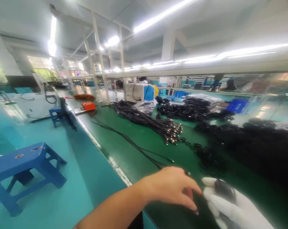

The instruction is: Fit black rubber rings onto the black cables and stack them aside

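My left hand (170, 187), bare, reaches in over the green bench with its thumb and index finger apart. I see nothing held between them, and its fingertips come close to my right hand. My right hand (225, 206) wears a white glove and is closed around a black coiled bundle (225, 190), blurred at its edges. Two or three black cables (129, 140) run along the bench to just behind my left hand. Beyond them is a thick bunch of black cables (146, 119) with metal ends. Small black rings (187, 143) lie near those ends.
A large dark heap of black coils (260, 140) covers the bench's right side, with more black coils (179, 109) behind. An orange-red box (88, 106) and a white machine (135, 92) stand farther back. A blue stool (26, 159) is on the floor at left.
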Tool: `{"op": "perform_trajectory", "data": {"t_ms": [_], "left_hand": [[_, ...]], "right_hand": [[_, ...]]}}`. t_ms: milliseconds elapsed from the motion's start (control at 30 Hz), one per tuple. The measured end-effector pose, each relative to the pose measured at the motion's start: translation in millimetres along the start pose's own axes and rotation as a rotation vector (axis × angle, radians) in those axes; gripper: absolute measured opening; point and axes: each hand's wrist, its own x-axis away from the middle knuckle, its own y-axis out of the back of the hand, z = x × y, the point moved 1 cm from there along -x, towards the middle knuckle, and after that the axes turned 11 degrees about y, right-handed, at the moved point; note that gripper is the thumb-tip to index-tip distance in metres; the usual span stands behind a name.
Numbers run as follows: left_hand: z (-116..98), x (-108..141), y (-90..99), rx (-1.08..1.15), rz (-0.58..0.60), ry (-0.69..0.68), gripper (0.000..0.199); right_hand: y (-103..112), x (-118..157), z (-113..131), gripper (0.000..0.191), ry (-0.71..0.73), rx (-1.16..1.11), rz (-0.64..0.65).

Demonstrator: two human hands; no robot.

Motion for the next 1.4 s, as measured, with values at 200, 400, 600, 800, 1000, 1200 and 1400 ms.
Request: {"op": "perform_trajectory", "data": {"t_ms": [200, 400, 600, 800, 1000, 1200, 1400], "left_hand": [[0.0, -3.3, 3.9, 0.272, -0.051, 0.145, 0.060], [-16.5, -11.1, -6.0, 0.131, 0.073, 0.216, 0.050], [-16.0, -31.9, 1.7, -0.123, 0.169, 0.257, 0.038], [4.7, -42.8, -0.4, 0.138, 0.290, 0.270, 0.021], [-2.9, -31.0, -3.9, 0.449, 0.218, 0.365, 0.014], [-12.6, -35.3, 0.5, 1.042, 0.052, 0.365, 0.013], [-15.7, -32.6, 0.6, 0.813, -0.210, 0.270, 0.020]], "right_hand": [[-13.2, -0.4, 8.6, 0.056, 0.003, 0.002, 0.299], [-7.7, -13.0, -22.9, 0.074, 0.032, 0.245, 0.161], [-8.6, -11.6, -22.8, 0.080, 0.253, 0.326, 0.018], [0.1, -2.0, 6.8, 0.038, 0.247, 0.200, 0.123], [6.7, -0.3, -3.2, 0.046, 0.273, -0.495, 0.457], [-0.8, -6.5, -13.3, 0.049, 0.322, -0.559, 0.457], [2.0, -6.9, -10.8, 0.058, 0.272, -0.540, 0.421]]}}
